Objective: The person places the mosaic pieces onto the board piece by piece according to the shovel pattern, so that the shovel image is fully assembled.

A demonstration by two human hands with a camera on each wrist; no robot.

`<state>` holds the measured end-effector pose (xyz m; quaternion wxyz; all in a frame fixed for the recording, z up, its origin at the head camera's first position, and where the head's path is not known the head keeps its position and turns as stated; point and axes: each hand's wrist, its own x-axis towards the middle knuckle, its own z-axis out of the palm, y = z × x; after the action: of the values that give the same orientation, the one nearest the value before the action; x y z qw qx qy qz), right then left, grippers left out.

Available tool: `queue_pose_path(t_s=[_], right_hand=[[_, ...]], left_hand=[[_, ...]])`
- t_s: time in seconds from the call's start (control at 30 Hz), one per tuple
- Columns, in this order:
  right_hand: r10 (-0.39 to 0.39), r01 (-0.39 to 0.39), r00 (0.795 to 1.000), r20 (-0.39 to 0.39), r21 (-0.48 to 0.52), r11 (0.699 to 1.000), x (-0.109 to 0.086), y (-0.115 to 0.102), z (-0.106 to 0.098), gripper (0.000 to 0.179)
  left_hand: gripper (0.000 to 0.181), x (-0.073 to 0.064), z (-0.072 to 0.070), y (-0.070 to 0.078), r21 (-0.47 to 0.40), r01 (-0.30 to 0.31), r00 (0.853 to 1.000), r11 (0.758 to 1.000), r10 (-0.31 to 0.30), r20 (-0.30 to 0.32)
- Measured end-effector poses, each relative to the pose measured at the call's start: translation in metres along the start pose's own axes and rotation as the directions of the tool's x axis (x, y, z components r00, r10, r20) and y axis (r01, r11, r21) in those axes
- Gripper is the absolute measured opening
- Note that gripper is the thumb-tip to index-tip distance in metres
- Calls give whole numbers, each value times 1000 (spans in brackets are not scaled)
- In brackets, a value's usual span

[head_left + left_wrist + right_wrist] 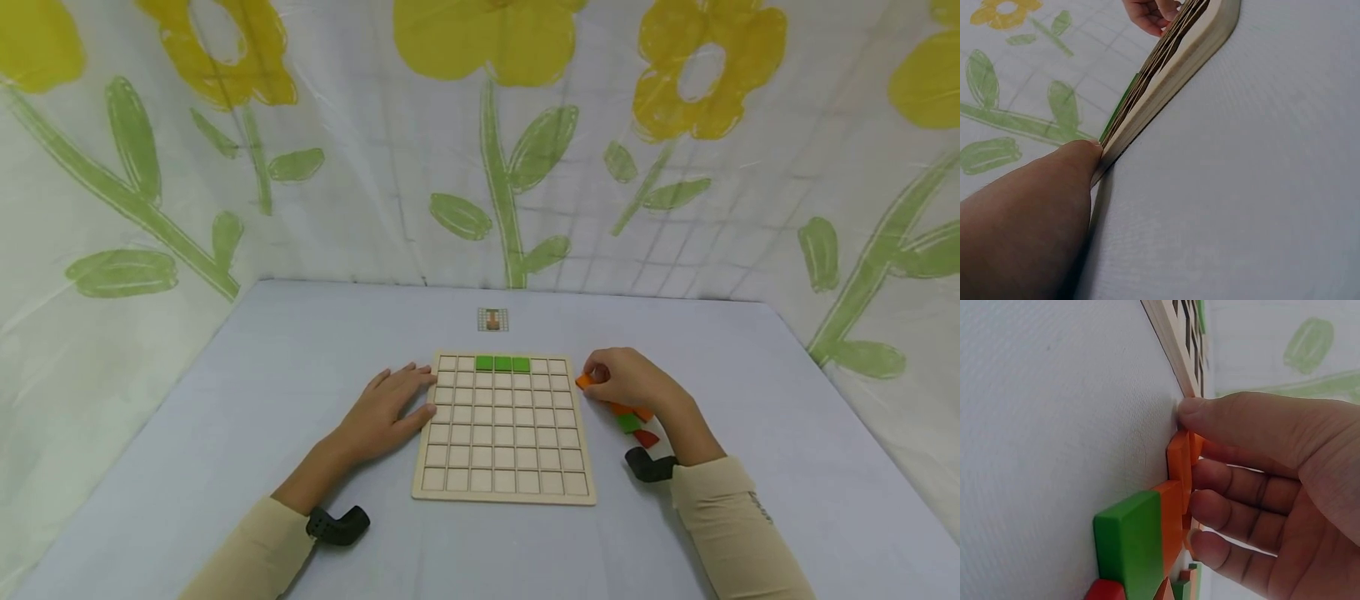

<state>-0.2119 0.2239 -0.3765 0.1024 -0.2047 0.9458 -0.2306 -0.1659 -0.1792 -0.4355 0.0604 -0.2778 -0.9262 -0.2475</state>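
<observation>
The beige sleeves [251,550] of a person are lying nearest, reaching in from the near left and near right, with a black wrist device [339,527] showing beside each cuff. The left hand [382,421] is resting at the left edge of a wooden grid board [504,498], its fingers spreading apart, its thumb touching the rim and nothing being gripped. The right hand [628,379] is pinching an orange piece [584,381] between thumb and finger, just beside the board's right edge toward the far corner. Near that hand, other orange pieces [643,413], a green piece [628,423] and a red piece [647,438] are lying together on the white table [225,417]. Three green squares [503,364] are filling the middle of the board's far row; beyond it, a small patterned card [492,319] is lying.
</observation>
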Motion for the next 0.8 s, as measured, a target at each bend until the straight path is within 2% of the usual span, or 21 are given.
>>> queue_pose_path(t_s=[0.27, 0.67, 0.8], right_hand=[[-23, 23, 1000, -7, -1, 1000, 1, 2, 0, 21], [-7, 7, 1000, -4, -1, 1000, -1, 0, 1, 22], [-8, 8, 1000, -5, 0, 1000, -1, -1, 0, 22]], left_hand=[[51, 0, 0, 0, 11, -6, 1000, 1000, 6, -9], [52, 0, 1, -1, 13, -5, 1000, 1000, 5, -3], [52, 0, 0, -1, 6, -14, 1000, 1000, 14, -20]])
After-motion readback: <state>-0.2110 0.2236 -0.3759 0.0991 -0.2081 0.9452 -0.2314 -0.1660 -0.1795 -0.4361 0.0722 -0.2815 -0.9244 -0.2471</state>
